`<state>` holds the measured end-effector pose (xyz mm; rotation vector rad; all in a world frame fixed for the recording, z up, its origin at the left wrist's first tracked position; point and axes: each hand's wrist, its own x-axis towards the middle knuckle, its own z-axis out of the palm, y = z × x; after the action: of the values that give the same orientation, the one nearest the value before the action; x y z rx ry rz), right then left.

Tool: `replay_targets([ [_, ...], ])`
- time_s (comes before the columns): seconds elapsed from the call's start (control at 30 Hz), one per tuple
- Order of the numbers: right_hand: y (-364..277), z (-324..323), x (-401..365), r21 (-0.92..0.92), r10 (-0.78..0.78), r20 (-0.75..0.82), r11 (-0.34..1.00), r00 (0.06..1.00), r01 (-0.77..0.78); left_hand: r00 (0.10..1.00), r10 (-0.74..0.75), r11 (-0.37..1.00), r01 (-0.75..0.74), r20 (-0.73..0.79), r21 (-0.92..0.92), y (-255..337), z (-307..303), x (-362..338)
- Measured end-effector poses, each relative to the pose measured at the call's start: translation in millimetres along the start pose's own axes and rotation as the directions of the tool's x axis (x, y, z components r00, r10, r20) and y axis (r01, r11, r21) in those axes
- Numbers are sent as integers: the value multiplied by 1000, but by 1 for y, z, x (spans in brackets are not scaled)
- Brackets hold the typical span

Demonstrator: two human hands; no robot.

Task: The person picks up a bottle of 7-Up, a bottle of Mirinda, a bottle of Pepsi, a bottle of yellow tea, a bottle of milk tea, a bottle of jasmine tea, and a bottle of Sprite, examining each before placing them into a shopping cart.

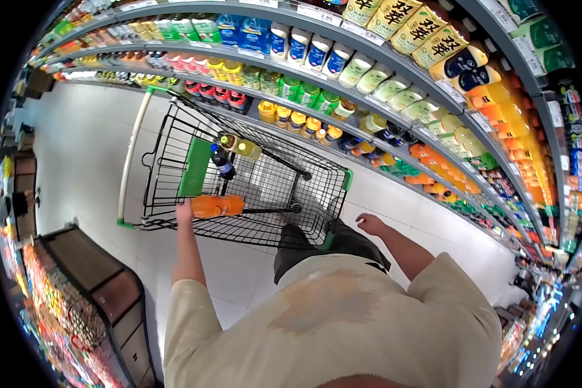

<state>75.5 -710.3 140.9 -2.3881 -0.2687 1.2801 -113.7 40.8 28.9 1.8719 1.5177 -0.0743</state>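
My left hand [184,211] is closed around the cap end of an orange soda bottle [218,206], which lies level over the near side of a black wire shopping cart [258,239]. In the cart are a dark bottle with a blue cap [223,163] and a pale yellow-green drink bottle [247,149], close together beside the green panel [194,167]. To the right of the cart, my right hand [370,224] hangs apart from everything, its fingers loosely bent and holding nothing.
Long shelves [381,103] packed with bottled drinks curve along the far and right sides. A display stand [90,258] with colourful packaged goods is at lower left. The cart's pale handle [134,155] points left over the tiled floor [84,142]. Another person [21,202] is at far left.
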Motion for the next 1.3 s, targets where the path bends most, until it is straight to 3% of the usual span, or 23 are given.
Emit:
replay_targets([
  [0.03, 8, 7, -16, 10, 48, 46, 999, 998, -48, 972, -168, 986, 169, 164, 8, 35, -19, -19],
  [0.1, 29, 22, -45, -22, 78, -16, 997, 997, -78, 970, -211, 977, 207, 117, 47, 19, -2, 4],
  [0.23, 42, 30, -99, 15, 302, -171, 953, 938, -304, 935, -242, 969, 219, 259, 115, -12, 24, 32],
  [0.33, 24, 27, -127, 57, 402, -169, 915, 900, -399, 926, -299, 954, 299, 231, 40, -1, 16, 29],
  [0.4, 11, 24, -141, 67, 445, -131, 896, 886, -440, 890, -342, 933, 282, 302, 225, 17, 3, 17],
  [0.57, -14, 28, -143, 206, 496, -100, 859, 863, -469, 912, -356, 915, 295, 205, 275, 11, 9, 18],
  [0.7, -33, 35, -135, 185, 400, -96, 907, 911, -379, 908, -286, 926, 180, 307, 331, 14, -1, 7],
  [0.77, -39, 35, -128, 178, 363, -91, 922, 927, -343, 911, -125, 942, -15, 393, 334, 21, -5, -8],
  [0.9, -37, 33, -113, 160, 323, -97, 938, 941, -306, 936, 11, 948, -122, 353, 295, 36, -1, -49],
  [0.97, -37, 28, -108, 161, 311, -116, 943, 943, -291, 884, 383, 764, -467, 269, 445, 18, 25, -49],
  [1.1, -32, 24, -105, 199, 334, -143, 932, 932, -303, 906, 341, 809, -418, 250, 413, 37, 34, -87],
  [1.17, -24, 27, -102, 180, 320, -159, 940, 934, -291, 928, 269, 911, -332, 257, 244, 32, 41, -93],
  [1.23, -11, 36, -99, 139, 289, -181, 954, 940, -266, 924, 295, 900, -354, 244, 253, 26, 44, -92],
  [1.3, -6, 41, -99, 98, 257, -205, 965, 944, -242, 938, 315, 933, -334, 143, 133, 28, 45, -99],
])
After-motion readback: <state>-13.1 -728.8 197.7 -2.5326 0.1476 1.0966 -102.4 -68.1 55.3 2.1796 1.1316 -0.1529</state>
